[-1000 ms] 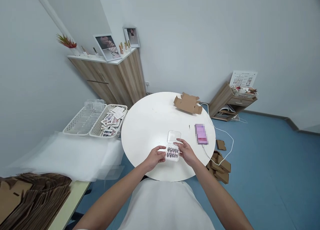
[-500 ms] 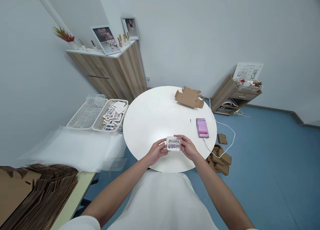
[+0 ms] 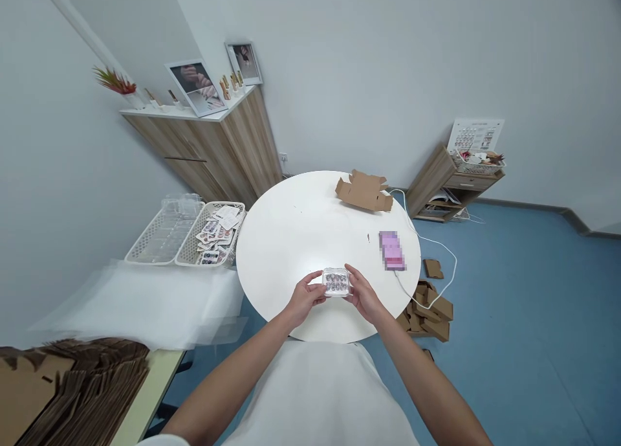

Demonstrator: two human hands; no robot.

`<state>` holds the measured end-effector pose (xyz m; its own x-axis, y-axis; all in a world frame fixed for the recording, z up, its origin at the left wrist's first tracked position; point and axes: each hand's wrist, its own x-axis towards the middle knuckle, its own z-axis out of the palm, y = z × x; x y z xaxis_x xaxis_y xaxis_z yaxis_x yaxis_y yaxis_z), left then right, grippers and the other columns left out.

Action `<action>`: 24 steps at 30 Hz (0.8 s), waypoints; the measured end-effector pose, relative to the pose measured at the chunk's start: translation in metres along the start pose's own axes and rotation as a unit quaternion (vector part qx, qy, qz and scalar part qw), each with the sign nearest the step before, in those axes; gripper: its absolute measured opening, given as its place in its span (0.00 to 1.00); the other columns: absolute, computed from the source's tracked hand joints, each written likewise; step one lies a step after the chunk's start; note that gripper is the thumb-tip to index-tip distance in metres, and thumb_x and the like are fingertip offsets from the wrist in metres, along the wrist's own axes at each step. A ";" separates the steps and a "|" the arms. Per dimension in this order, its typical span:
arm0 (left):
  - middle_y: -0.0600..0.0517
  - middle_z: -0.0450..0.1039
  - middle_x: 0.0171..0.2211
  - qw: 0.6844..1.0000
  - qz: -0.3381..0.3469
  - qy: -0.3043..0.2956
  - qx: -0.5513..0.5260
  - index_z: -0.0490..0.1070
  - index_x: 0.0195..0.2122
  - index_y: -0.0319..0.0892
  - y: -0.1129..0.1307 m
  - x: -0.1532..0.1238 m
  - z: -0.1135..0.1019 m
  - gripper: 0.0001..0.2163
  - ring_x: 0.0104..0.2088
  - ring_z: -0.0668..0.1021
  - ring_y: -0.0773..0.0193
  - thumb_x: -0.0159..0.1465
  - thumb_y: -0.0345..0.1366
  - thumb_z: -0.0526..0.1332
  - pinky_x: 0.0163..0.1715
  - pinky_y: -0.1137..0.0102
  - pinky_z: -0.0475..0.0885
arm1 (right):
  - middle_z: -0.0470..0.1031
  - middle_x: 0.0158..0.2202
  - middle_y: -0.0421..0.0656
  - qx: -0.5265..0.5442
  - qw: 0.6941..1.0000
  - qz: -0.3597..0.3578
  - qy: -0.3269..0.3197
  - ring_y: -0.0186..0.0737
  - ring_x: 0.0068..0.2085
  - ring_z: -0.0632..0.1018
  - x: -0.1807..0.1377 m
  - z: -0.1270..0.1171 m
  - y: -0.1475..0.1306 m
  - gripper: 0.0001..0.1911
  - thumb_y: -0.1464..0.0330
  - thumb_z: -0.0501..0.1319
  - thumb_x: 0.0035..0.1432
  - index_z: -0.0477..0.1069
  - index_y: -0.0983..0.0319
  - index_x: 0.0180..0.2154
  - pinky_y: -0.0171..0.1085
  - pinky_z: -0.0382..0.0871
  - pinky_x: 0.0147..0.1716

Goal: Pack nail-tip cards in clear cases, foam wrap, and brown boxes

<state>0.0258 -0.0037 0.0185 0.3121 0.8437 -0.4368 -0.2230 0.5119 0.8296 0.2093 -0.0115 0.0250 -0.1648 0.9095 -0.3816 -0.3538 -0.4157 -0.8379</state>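
My left hand (image 3: 301,301) and right hand (image 3: 365,296) are pinching the case (image 3: 336,282) by its ends, over the near part of the table (image 3: 291,239). Its long axis is running left to right, nails (image 3: 334,278) facing up; my grip is partly hiding both ends, glare blurring the patterns.

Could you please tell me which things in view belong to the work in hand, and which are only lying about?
Probably in the work:
clear case of false nails, held between left hand and right hand
basket of nail cards
basket of clear cases
perhaps the opened cardboard box

Apparently just lying about:
device with purple screen
larger framed picture
plant
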 end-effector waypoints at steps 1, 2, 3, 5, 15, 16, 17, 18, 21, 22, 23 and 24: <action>0.45 0.74 0.35 1.000 0.007 -0.001 0.008 0.57 0.53 0.42 0.000 0.000 -0.001 0.29 0.33 0.76 0.64 0.50 0.40 0.64 0.37 0.66 0.69 | 0.69 0.45 0.44 -0.016 1.000 0.012 0.006 0.40 0.40 0.74 -0.001 0.000 0.002 0.21 0.59 0.57 0.51 0.62 0.53 0.48 0.43 0.70 0.37; 0.45 0.74 0.36 1.000 0.013 -0.002 0.018 0.57 0.53 0.42 0.000 0.001 -0.002 0.29 0.34 0.76 0.64 0.50 0.41 0.64 0.38 0.65 0.68 | 0.69 0.44 0.43 -0.032 0.999 0.022 0.017 0.39 0.39 0.74 -0.001 0.000 0.004 0.21 0.59 0.58 0.50 0.63 0.54 0.47 0.42 0.70 0.37; 0.45 0.74 0.36 0.999 0.017 -0.002 0.027 0.57 0.53 0.42 0.000 0.001 -0.003 0.29 0.34 0.76 0.64 0.50 0.41 0.64 0.38 0.66 0.68 | 0.70 0.42 0.43 -0.046 0.998 0.027 0.030 0.39 0.37 0.75 -0.001 0.000 0.006 0.21 0.60 0.60 0.48 0.63 0.55 0.45 0.42 0.70 0.37; 0.46 0.74 0.36 0.999 0.022 -0.001 0.043 0.56 0.53 0.42 0.000 0.002 -0.005 0.30 0.34 0.76 0.65 0.50 0.41 0.64 0.37 0.66 0.68 | 0.70 0.38 0.42 -0.061 0.996 0.025 0.057 0.37 0.34 0.75 0.000 -0.001 0.011 0.21 0.61 0.63 0.45 0.64 0.57 0.43 0.41 0.70 0.37; 0.48 0.74 0.30 0.991 -0.011 0.043 0.124 0.69 0.36 0.38 -0.011 0.007 -0.008 0.18 0.33 0.77 0.61 0.49 0.45 0.64 0.36 0.68 0.67 | 0.67 0.26 0.37 -0.057 0.992 0.006 0.113 0.36 0.31 0.73 0.001 0.001 0.014 0.25 0.60 0.65 0.38 0.66 0.61 0.40 0.39 0.70 0.34; 0.48 0.74 0.29 0.992 -0.004 0.041 0.122 0.70 0.34 0.38 -0.013 0.008 -0.009 0.17 0.33 0.77 0.61 0.48 0.45 0.64 0.36 0.68 0.68 | 0.66 0.26 0.36 -0.059 0.992 0.006 0.113 0.36 0.30 0.73 0.001 0.002 0.014 0.24 0.60 0.65 0.38 0.66 0.60 0.40 0.39 0.69 0.34; 0.48 0.74 0.28 0.992 0.003 0.039 0.120 0.70 0.34 0.38 -0.014 0.008 -0.009 0.17 0.32 0.77 0.61 0.48 0.44 0.64 0.37 0.67 0.68 | 0.66 0.25 0.36 -0.061 0.992 0.004 0.113 0.36 0.30 0.73 0.001 0.002 0.014 0.24 0.60 0.65 0.38 0.66 0.60 0.40 0.38 0.69 0.33; 0.48 0.74 0.28 0.992 0.010 0.039 0.117 0.70 0.33 0.38 -0.015 0.009 -0.010 0.16 0.32 0.77 0.61 0.48 0.44 0.64 0.37 0.67 0.68 | 0.66 0.25 0.36 -0.064 0.992 0.002 0.112 0.35 0.30 0.73 0.001 0.002 0.014 0.24 0.60 0.65 0.38 0.66 0.60 0.39 0.38 0.69 0.33; 0.48 0.74 0.27 0.992 0.021 0.047 0.116 0.70 0.32 0.37 -0.017 0.008 -0.012 0.16 0.31 0.77 0.61 0.47 0.43 0.65 0.37 0.66 0.68 | 0.66 0.24 0.35 -0.070 0.991 -0.003 0.112 0.35 0.29 0.73 0.002 0.004 0.015 0.23 0.60 0.65 0.37 0.66 0.60 0.39 0.38 0.69 0.33; 0.48 0.74 0.27 0.992 0.023 0.052 0.115 0.70 0.32 0.37 -0.017 0.008 -0.012 0.16 0.31 0.77 0.61 0.47 0.43 0.65 0.37 0.67 0.68 | 0.66 0.23 0.35 -0.071 0.991 -0.004 0.111 0.35 0.29 0.73 0.003 0.005 0.016 0.24 0.60 0.65 0.37 0.66 0.60 0.39 0.38 0.69 0.33; 0.49 0.74 0.27 0.991 0.023 0.059 0.115 0.70 0.33 0.38 -0.017 0.007 -0.013 0.16 0.31 0.77 0.61 0.47 0.44 0.65 0.37 0.67 0.68 | 0.66 0.23 0.35 -0.073 0.991 -0.005 0.110 0.36 0.29 0.73 0.004 0.006 0.017 0.24 0.60 0.65 0.37 0.66 0.60 0.39 0.39 0.69 0.33; 0.49 0.74 0.27 0.991 0.021 0.066 0.114 0.70 0.33 0.38 -0.017 0.007 -0.013 0.16 0.31 0.77 0.62 0.48 0.44 0.65 0.37 0.67 0.68 | 0.66 0.23 0.36 -0.073 0.991 -0.005 0.108 0.36 0.29 0.73 0.005 0.008 0.017 0.24 0.59 0.65 0.37 0.66 0.60 0.39 0.39 0.69 0.32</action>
<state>0.0192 -0.0046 -0.0033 0.1802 0.8853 -0.4286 -0.0149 0.4382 0.8988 0.1953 -0.0141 0.0114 0.0449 0.8996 -0.4344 -0.2139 -0.4161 -0.8838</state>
